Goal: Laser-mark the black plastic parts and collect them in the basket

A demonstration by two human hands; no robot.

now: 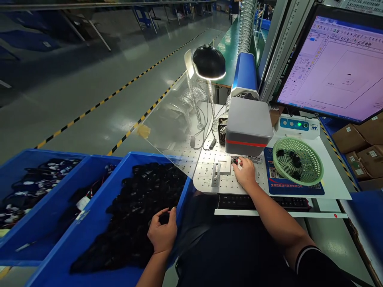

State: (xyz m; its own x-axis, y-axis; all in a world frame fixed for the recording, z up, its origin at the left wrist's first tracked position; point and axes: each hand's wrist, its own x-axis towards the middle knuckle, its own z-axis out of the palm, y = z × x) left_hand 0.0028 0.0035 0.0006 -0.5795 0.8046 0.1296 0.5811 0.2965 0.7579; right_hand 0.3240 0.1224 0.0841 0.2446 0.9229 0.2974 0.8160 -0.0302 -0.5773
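My left hand point(163, 232) is above the near edge of a blue bin point(183, 207). Its thumb and fingers curl around a small black part point(164, 217), which is mostly hidden by the fingers and blends into the heap of black parts point(143, 199) behind. My right hand point(245, 173) rests on a perforated metal plate point(205, 171), fingertips pinched at a small black part point(234, 160) with a spot of red. That part sits beside a metal fixture point(222, 165), just beneath the grey box-shaped head point(249, 125) of a machine.
A pale green basket point(317, 169) with several black parts stands right, on a blue mat point(271, 175). A keyboard point(236, 202) lies below the plate. A lit lamp point(209, 61), a clear sheet point(170, 127) and a monitor point(335, 67) surround the machine. Another blue bin point(56, 215) holds wired parts.
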